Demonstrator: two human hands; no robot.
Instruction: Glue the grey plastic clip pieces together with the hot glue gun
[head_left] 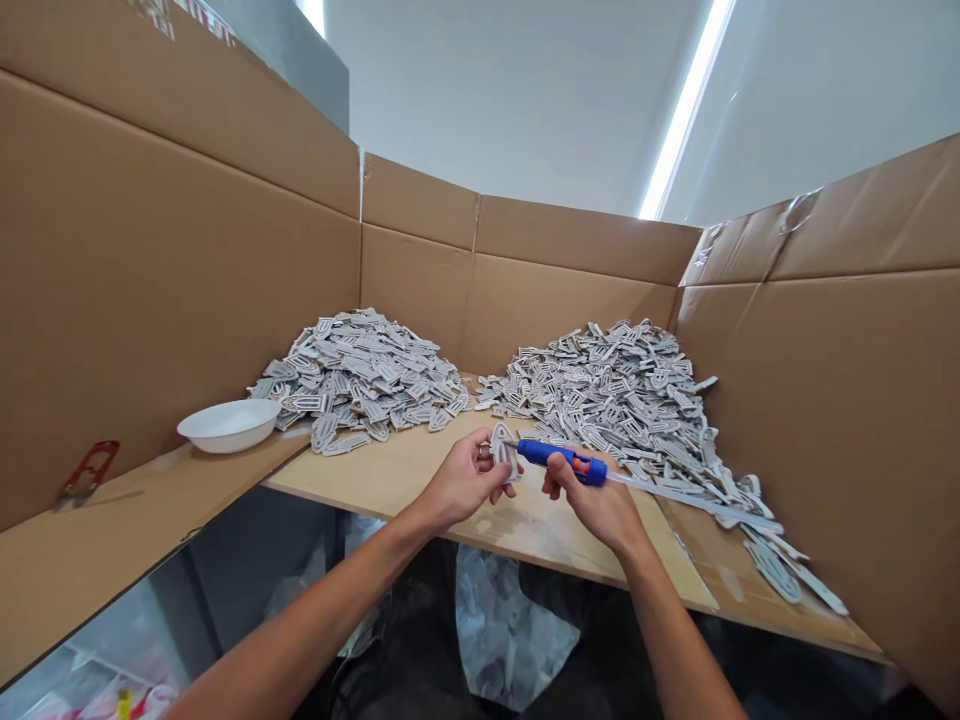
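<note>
Over the middle of the table, my left hand (463, 482) pinches a small flat whitish piece with cut-out slots (504, 452), held upright with its tip up. A blue glue gun (541, 455) is gripped in my right hand (602, 508), its nozzle pointing left at the piece. The nozzle tip meets the upper part of the piece in view; whether it touches cannot be made out. A clear glue stick (645, 485) sticks out of the gun's back end. Similar pieces lie heaped in a left pile (367, 375) and a right pile (607, 390).
Cardboard walls (570, 240) enclose the table (405, 475) at the back and both sides. At the left stand a white bowl (229, 428) and a small red-and-metal stand (91, 472). Loose pieces (776, 570) trail along the right side. A plastic bag (510, 630) hangs below the front edge.
</note>
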